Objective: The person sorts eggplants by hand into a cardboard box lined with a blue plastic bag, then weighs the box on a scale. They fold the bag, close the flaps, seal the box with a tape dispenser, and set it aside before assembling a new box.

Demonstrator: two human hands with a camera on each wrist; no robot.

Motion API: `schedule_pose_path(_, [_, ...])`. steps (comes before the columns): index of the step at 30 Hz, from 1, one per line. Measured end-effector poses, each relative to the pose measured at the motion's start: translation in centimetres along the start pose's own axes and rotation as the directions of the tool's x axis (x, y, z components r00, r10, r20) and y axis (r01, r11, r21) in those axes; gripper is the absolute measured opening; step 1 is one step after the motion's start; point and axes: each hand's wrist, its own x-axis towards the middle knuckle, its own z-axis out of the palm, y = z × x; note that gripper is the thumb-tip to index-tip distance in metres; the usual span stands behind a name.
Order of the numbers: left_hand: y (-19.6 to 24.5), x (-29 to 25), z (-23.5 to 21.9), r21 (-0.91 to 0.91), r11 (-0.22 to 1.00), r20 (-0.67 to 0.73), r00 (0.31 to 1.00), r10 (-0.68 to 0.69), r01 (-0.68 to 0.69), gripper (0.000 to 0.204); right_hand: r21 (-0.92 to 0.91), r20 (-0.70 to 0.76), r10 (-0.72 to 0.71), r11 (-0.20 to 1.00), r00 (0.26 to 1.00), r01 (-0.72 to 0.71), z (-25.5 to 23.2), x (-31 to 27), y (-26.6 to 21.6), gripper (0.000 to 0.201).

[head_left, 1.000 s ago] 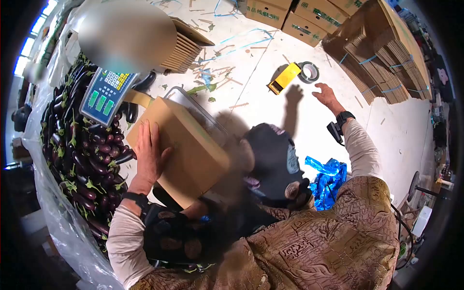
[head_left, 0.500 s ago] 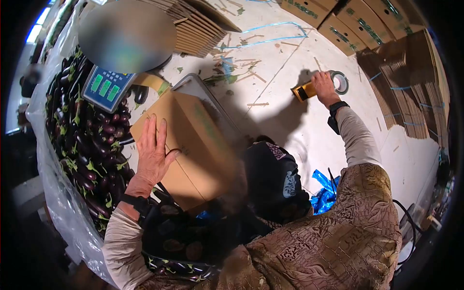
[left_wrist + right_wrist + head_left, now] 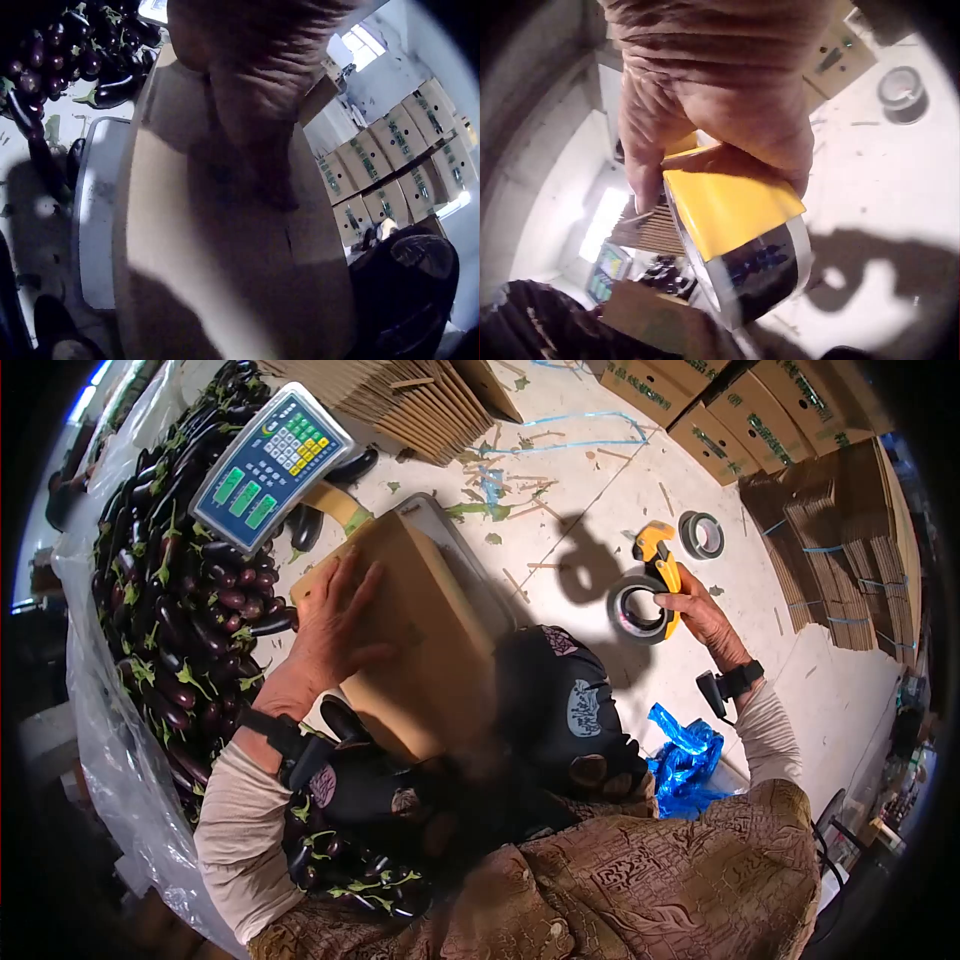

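Observation:
In the head view the left hand (image 3: 325,630) rests with spread fingers on a closed cardboard box (image 3: 425,630), which stands tilted on a grey scale platform (image 3: 465,550). The left wrist view shows that hand (image 3: 255,97) against the box face (image 3: 202,225). The right hand (image 3: 700,610) grips a yellow tape dispenser (image 3: 656,550) holding a roll of tape (image 3: 622,622), raised above the floor. Close up in the right wrist view, fingers and thumb of the hand (image 3: 712,105) curl round the yellow dispenser (image 3: 731,210).
Many eggplants (image 3: 170,650) lie on plastic sheeting at the left, beside the scale display (image 3: 270,465). A second tape roll (image 3: 701,536) is on the floor. Flattened cartons (image 3: 845,545) and printed boxes (image 3: 720,440) stand at the back right; a blue plastic bag (image 3: 688,760) lies near the knees.
The right hand has reached down to the yellow dispenser, taken hold of it and lifted it off the floor toward the body. The left hand has stayed on the box, its fingers shifting slightly.

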Motion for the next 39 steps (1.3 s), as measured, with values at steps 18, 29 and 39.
schedule_pose_path(18, [-2.0,-2.2,5.6,-0.262,0.941,-0.521,0.852,0.049,-0.215,0.075,-0.4,0.466,-0.317,0.757,0.826,0.517,21.8,2.6,-17.4,0.073])
schedule_pose_path(29, [0.6,-7.0,-2.7,-0.997,-0.082,0.025,0.958,-0.286,0.002,0.07,-0.498,0.629,-0.382,0.47,0.677,0.729,25.6,3.1,-17.7,0.067])
schedule_pose_path(39, [0.3,-7.4,-0.6,-0.953,0.175,-0.299,0.849,-0.436,-0.246,0.023,-0.537,0.69,-0.382,0.299,0.615,0.789,28.5,2.1,-18.7,0.063])
